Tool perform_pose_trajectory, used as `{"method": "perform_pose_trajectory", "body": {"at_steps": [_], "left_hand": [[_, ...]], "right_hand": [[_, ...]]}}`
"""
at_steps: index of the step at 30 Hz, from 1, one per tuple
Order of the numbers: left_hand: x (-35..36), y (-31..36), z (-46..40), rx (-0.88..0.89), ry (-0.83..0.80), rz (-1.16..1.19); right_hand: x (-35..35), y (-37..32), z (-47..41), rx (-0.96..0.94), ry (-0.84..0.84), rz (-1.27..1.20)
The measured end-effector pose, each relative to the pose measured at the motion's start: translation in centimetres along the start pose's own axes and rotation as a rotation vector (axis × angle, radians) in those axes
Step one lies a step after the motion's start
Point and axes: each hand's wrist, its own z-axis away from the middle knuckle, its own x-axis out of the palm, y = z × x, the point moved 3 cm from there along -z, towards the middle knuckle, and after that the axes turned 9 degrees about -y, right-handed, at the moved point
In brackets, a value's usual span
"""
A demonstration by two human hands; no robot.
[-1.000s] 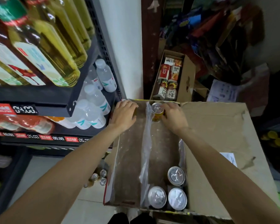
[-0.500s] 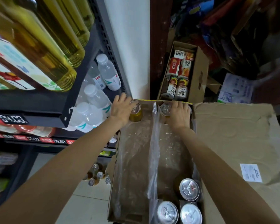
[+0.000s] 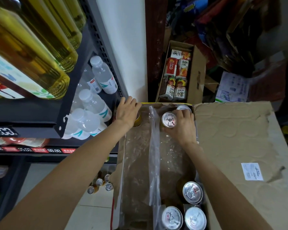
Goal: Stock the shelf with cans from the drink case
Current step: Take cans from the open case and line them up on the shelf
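An open cardboard drink case [image 3: 121, 165] lined with torn clear plastic stands in front of me. At its far left corner my left hand [image 3: 127, 112] wraps from above around a gold can [image 3: 138, 119], hiding its top. My right hand [image 3: 183, 124] grips a second gold can [image 3: 168, 119], its silver lid showing. Another can [image 3: 183, 107] sits just behind it in the far right corner. Three cans [image 3: 192, 192] stand at the case's near right end. Several cans [image 3: 100, 182] stand low on the shelf's bottom level at left.
The dark metal shelf [image 3: 60, 117] on my left holds oil bottles [image 3: 40, 52] above and water bottles [image 3: 96, 103] below. The case's flap [image 3: 236, 138] lies open to the right. A carton of juice boxes [image 3: 178, 75] stands on the floor behind.
My left hand went from the case's far edge onto a can and holds it at the left corner. My right hand has pulled its can a little nearer, uncovering another behind it.
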Motion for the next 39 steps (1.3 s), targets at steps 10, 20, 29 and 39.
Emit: {"method": "perform_pose_trajectory", "body": {"at_steps": [10,20,29,39], "left_hand": [[-2.8,-2.1,7.3,0.145,0.265,0.762],[-7.6,-2.8,20.7,0.095,0.089,2.350],[-9.3,-6.1,28.6,-0.029,0.220,2.347],[-13.2,-17.1,39.4,-0.141,0.500,2.219]], "right_hand": [[-5.8,-0.3,7.0,0.104,-0.030,-0.957],[-11.3,-5.5,13.4,0.112,-0.286,-1.431],[-13.4,-11.7,17.3,0.092,-0.452,-1.470],[-19.7,-27.4,21.1,-0.483,-0.694,-1.145]]}}
